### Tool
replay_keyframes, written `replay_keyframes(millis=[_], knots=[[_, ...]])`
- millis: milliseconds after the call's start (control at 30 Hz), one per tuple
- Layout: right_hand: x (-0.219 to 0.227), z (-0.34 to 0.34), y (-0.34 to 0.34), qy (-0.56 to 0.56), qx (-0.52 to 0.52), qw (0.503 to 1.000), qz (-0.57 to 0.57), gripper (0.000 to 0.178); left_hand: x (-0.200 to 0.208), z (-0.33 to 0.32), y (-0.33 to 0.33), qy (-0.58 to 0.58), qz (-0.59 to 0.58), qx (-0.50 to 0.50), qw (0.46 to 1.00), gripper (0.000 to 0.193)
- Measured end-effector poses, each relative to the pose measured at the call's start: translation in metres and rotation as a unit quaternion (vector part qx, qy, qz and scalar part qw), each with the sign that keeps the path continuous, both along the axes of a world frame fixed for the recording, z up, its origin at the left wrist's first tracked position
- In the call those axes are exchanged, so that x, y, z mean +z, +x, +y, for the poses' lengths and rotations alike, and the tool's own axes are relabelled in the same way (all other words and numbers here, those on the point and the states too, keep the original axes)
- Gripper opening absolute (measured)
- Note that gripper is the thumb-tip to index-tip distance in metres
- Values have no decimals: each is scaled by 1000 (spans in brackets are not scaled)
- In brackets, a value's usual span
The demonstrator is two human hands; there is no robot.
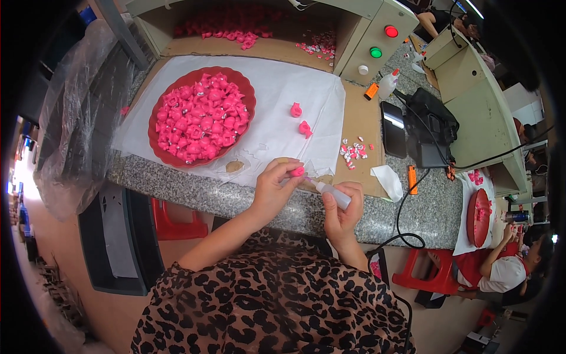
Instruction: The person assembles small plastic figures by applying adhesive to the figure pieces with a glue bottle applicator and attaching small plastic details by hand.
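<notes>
Between the fingertips of my left hand (276, 187) is a small pink figurine (298, 171), held over the table's near edge. My right hand (345, 213) grips a translucent white squeeze bottle (335, 195), its thin nozzle pointing left at the figurine and close to it; whether they touch I cannot tell. Beyond my hands, two more pink figurines (305, 129) stand on the white paper (283, 82). A pile of small white and pink pieces (354, 152) lies on the cardboard to the right. At left, a red scalloped tray (154, 141) is heaped with pink figurines (200, 115).
A beige machine housing (368, 41) with red and green buttons stands at the back, pink pieces inside its opening. Right of the paper lie a phone (393, 130), a black bag (430, 127), a trailing cable (399, 212) and orange lighters (413, 179). A co-worker (501, 265) sits far right.
</notes>
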State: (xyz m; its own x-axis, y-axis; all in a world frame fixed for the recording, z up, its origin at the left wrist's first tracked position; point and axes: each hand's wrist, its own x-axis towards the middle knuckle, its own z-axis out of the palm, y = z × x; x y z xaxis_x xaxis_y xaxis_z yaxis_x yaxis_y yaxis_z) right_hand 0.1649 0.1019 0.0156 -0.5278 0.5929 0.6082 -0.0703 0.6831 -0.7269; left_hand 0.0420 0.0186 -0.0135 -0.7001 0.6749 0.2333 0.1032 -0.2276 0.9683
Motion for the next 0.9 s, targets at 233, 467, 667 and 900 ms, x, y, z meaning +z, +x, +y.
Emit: replay_keyframes(millis=[233,467,667,900], knots=[[-1,0,0,-6,-1,1000,5,20,-2,0,0,6,-10,2,1000,21],[-11,2,1,-95,1,995,3,19,0,-1,-1,5,-33,-13,999,20],[-11,1,1,-94,1,996,3,19,1,-1,0,11,-30,-9,999,20],[-13,5,1,-132,3,991,22,18,0,-2,-1,2,-21,-11,1000,20]])
